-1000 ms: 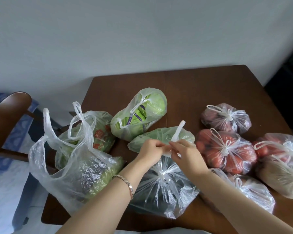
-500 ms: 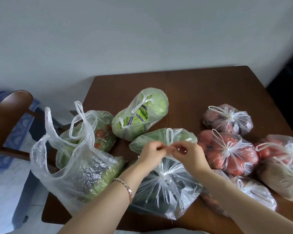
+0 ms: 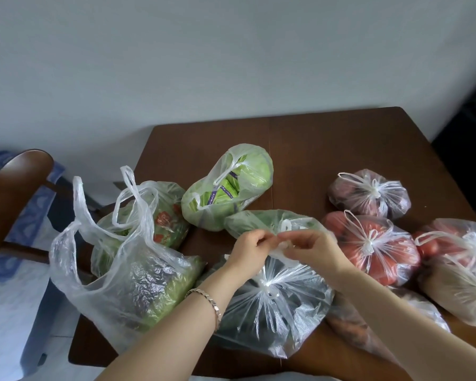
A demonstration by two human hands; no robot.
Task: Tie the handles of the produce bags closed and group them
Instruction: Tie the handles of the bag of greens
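Both hands, the left hand (image 3: 250, 244) and right hand (image 3: 312, 247), pinch the thin handles (image 3: 282, 244) of the bag (image 3: 270, 306) at the table's (image 3: 327, 149) near edge; limp, slippery film, best gripped close above the knot.

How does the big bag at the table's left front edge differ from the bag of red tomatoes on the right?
The big bag is untied, its handles standing up loose; the tomato bag is knotted shut at the top. The big bag holds leafy green produce, the tomato bag red. The big bag stands taller and overhangs the table edge; the tomato bag sits low and round. Both are thin clear plastic.
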